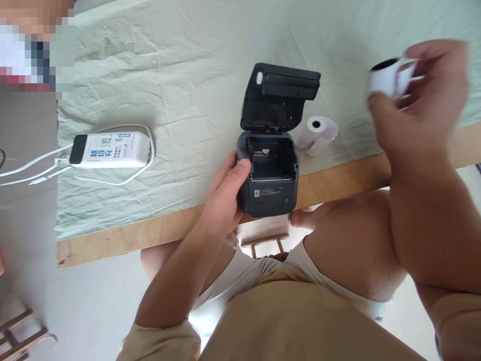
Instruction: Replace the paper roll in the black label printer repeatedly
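A dark label printer stands at the table's front edge with its lid raised and the paper bay showing. My left hand grips the printer's left side, thumb on the upper rim. Up to the right, my right hand holds a white paper roll with a wide dark core, slightly blurred, between thumb and fingers. Just right of the printer lies a second, smaller paper roll, its loose end partly unrolled on the cloth.
A white power strip with white cables lies on the left of the pale green cloth. The wooden table edge runs in front of my legs. A pixelated patch covers the upper left corner. A wooden stool stands at the lower left.
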Demonstrator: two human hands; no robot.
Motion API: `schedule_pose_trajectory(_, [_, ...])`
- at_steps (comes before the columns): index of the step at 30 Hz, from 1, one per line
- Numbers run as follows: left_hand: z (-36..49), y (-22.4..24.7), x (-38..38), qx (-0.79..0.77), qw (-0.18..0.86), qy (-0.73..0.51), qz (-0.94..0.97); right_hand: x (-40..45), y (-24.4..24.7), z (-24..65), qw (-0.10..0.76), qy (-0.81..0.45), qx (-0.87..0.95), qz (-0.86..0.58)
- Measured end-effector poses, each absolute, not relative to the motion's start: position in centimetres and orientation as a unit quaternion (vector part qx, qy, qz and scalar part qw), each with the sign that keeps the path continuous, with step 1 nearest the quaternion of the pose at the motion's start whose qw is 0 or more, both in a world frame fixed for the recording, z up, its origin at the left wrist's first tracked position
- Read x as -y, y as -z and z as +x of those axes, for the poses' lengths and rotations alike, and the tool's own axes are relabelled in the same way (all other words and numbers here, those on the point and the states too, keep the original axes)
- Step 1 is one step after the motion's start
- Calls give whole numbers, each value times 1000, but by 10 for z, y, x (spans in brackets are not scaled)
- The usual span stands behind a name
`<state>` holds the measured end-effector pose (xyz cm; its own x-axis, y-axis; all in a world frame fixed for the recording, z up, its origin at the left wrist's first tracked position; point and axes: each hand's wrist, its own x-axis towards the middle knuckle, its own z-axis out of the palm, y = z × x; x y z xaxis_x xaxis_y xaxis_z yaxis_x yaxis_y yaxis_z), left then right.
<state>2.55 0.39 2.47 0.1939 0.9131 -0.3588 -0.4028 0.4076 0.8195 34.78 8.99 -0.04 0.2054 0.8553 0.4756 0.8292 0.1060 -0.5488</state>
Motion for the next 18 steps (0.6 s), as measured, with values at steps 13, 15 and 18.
schedule_pose_trajectory(13, [26,-28,-2,-468,701,-448,299,-27,-24,229,475,-94,783,-389])
schedule_pose_trajectory(15, [25,-28,-1,-469,693,-457,301,-30,-27,227,444,-91,805,-384])
schedule_pose_trajectory(18, [24,-28,-1,-476,681,-467,304,-35,-28,230,412,-119,819,-381])
